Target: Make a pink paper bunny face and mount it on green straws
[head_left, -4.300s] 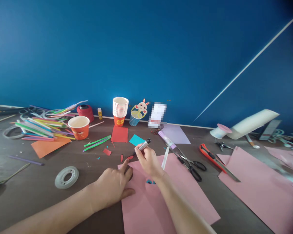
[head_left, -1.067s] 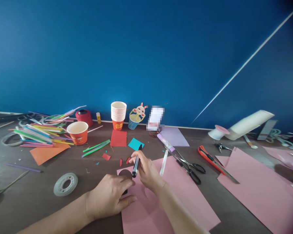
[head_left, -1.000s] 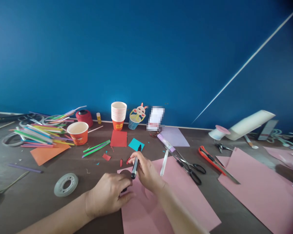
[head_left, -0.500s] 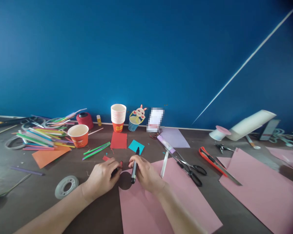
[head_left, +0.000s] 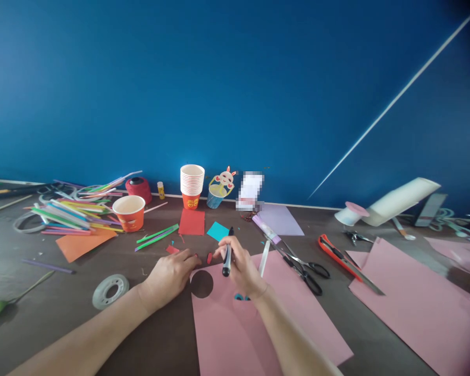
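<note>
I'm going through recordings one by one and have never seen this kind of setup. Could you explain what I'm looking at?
There is no machine here: a person works with two bare hands, filmed by a camera worn on the head, looking forward and down at a dark table. The right hand holds a marker above a pink sheet. The left hand is near a small red cutout; whether it grips anything is unclear. Around them lie straws, a ring-shaped roll, scissors and a red knife, with stacked cups by the blue wall.
</note>
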`<state>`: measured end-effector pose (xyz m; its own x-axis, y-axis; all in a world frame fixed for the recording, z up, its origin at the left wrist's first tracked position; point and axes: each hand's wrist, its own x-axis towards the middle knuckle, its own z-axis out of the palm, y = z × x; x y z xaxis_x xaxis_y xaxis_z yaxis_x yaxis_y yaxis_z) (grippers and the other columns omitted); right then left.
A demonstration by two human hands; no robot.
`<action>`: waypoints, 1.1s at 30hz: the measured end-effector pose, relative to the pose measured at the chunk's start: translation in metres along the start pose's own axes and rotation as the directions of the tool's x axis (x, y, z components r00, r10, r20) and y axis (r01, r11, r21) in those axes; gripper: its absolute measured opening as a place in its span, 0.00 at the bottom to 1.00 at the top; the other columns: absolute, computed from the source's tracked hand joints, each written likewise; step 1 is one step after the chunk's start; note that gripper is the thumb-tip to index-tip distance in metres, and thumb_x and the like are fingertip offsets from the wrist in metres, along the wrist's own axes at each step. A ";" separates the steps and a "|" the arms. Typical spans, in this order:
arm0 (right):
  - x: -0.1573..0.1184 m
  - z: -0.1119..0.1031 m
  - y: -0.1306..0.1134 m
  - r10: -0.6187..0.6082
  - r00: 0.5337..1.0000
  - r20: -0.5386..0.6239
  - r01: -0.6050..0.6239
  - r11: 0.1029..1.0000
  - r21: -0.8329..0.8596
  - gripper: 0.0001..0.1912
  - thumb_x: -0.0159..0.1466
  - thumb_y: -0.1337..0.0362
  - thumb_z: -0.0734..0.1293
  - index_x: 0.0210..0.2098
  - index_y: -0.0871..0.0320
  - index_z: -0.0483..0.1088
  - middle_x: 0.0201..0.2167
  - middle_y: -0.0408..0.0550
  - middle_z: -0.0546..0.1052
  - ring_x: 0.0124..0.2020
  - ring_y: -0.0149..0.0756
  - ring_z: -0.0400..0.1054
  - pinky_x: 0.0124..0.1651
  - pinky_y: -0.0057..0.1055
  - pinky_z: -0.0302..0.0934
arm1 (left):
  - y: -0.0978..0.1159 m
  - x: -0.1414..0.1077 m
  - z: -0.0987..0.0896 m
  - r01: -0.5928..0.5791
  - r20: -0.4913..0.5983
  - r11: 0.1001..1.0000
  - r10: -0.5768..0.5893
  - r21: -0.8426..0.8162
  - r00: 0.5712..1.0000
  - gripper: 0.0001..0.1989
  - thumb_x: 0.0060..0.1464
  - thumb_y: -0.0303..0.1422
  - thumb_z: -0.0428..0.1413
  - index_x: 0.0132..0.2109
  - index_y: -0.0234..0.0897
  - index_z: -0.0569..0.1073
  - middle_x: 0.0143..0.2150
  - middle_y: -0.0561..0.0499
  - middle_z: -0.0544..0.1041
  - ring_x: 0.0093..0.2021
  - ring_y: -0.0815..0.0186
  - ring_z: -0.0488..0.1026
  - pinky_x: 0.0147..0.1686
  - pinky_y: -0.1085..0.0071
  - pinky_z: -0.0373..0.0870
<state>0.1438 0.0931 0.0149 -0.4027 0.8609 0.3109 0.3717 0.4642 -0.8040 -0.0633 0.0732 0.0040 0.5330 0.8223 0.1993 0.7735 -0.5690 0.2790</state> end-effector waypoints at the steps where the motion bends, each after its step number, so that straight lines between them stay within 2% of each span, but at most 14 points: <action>1: 0.000 0.000 0.001 0.010 0.999 -0.049 -0.009 1.000 0.017 0.09 0.62 0.71 0.53 0.41 0.55 0.56 0.27 0.42 0.72 0.29 0.31 0.66 0.36 0.29 0.59 | 0.000 0.000 0.001 0.000 0.001 1.000 0.000 0.019 1.000 0.14 0.57 0.26 0.42 0.44 0.41 0.69 0.38 0.50 0.70 0.36 0.67 0.71 0.32 0.73 0.68; 4: -0.001 0.000 0.004 0.045 0.985 -0.166 -0.036 0.998 0.059 0.07 0.63 0.68 0.54 0.42 0.56 0.57 0.23 0.40 0.69 0.25 0.30 0.65 0.34 0.28 0.58 | 0.001 0.003 0.000 0.001 0.003 0.994 -0.001 0.105 1.000 0.14 0.57 0.27 0.43 0.45 0.41 0.69 0.40 0.49 0.69 0.35 0.66 0.71 0.30 0.73 0.68; 8: 0.001 0.000 0.008 0.111 0.976 -0.187 -0.084 0.985 0.149 0.11 0.65 0.62 0.54 0.46 0.57 0.59 0.20 0.38 0.65 0.23 0.30 0.62 0.32 0.28 0.60 | 0.006 0.010 -0.009 -0.029 0.052 0.980 0.019 0.197 0.998 0.13 0.56 0.25 0.42 0.43 0.37 0.70 0.40 0.47 0.68 0.31 0.67 0.71 0.27 0.73 0.68; 15: 0.006 0.001 0.013 0.173 0.951 -0.258 -0.124 0.973 0.193 0.13 0.63 0.58 0.56 0.40 0.59 0.66 0.23 0.42 0.65 0.24 0.30 0.61 0.28 0.26 0.61 | 0.010 0.024 -0.014 -0.164 0.173 0.978 0.140 0.133 0.975 0.18 0.52 0.21 0.43 0.49 0.38 0.66 0.44 0.47 0.69 0.33 0.66 0.72 0.29 0.73 0.69; 20: 0.005 0.004 0.016 0.215 0.936 -0.277 -0.145 0.957 0.253 0.12 0.63 0.58 0.56 0.38 0.59 0.65 0.24 0.43 0.65 0.25 0.30 0.62 0.30 0.27 0.64 | 0.004 0.030 -0.009 -0.175 0.168 0.980 0.157 0.097 0.973 0.19 0.52 0.21 0.43 0.49 0.38 0.66 0.45 0.47 0.70 0.37 0.64 0.73 0.31 0.72 0.70; 25: 0.006 0.006 0.016 0.210 0.932 -0.294 -0.148 0.964 0.219 0.11 0.63 0.58 0.56 0.35 0.58 0.64 0.23 0.42 0.64 0.24 0.31 0.62 0.28 0.26 0.62 | 0.001 0.026 -0.009 -0.186 0.127 0.979 0.175 0.079 0.976 0.19 0.52 0.21 0.44 0.50 0.39 0.66 0.47 0.47 0.70 0.41 0.63 0.72 0.32 0.72 0.70; 29: 0.008 0.007 0.017 0.196 0.944 -0.265 -0.158 0.975 0.158 0.12 0.64 0.57 0.55 0.34 0.58 0.64 0.19 0.40 0.62 0.22 0.31 0.61 0.26 0.25 0.59 | 0.000 0.025 -0.009 -0.239 0.164 0.970 0.230 0.040 0.959 0.20 0.52 0.20 0.44 0.52 0.38 0.65 0.50 0.47 0.69 0.44 0.64 0.71 0.37 0.71 0.70; 33: 0.010 0.009 0.018 0.165 0.953 -0.255 -0.149 0.986 0.079 0.12 0.64 0.58 0.55 0.32 0.58 0.64 0.21 0.42 0.63 0.24 0.32 0.61 0.28 0.25 0.58 | -0.001 0.027 -0.009 -0.231 0.192 0.973 0.222 0.027 0.956 0.21 0.52 0.21 0.44 0.52 0.38 0.65 0.50 0.46 0.69 0.43 0.64 0.72 0.37 0.71 0.71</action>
<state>0.1388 0.1085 -0.0008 -0.1091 0.9498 0.2931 0.3605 0.3126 -0.8788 -0.0527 0.0957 0.0172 0.7467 0.6612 0.0723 0.6386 -0.7431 0.2001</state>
